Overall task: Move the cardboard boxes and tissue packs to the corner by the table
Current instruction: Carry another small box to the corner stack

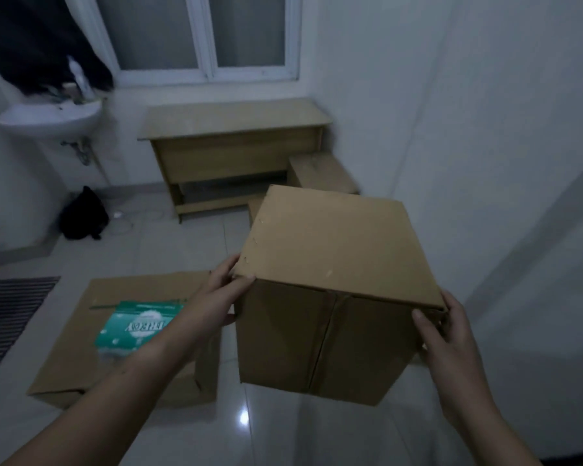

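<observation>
Both hands hold a closed cardboard box [337,264] up off the floor, tilted w/ its top face toward the camera. Left hand [216,297] grips the box's near-left top corner: thumb lies on the top edge, fingers wrap round the left side & are mostly hidden behind the box. Right hand [448,334] grips the near-right corner: thumb presses on the front face just under the top edge, other fingers curl behind the right side, so can't tell how far they spread. Front face shows a taped centre seam running top to bottom.

Below-left on the tiled floor [169,243] sits a bigger, flatter cardboard box [81,348], its top face up, partly covered by the left forearm. On it lies a green-and-white tissue pack [135,324], printed label upside down to the camera.

Further back, a low wooden table [233,129] stands under the window [209,35], against the back wall, w/ a smaller wooden unit [323,173] just beside it at right, near the room corner. Held box overlaps that unit in view. At left: wall sink [48,122], dark cloth [31,38] hanging above it, black bag [83,216] on floor below, striped mat [7,314] at left edge
</observation>
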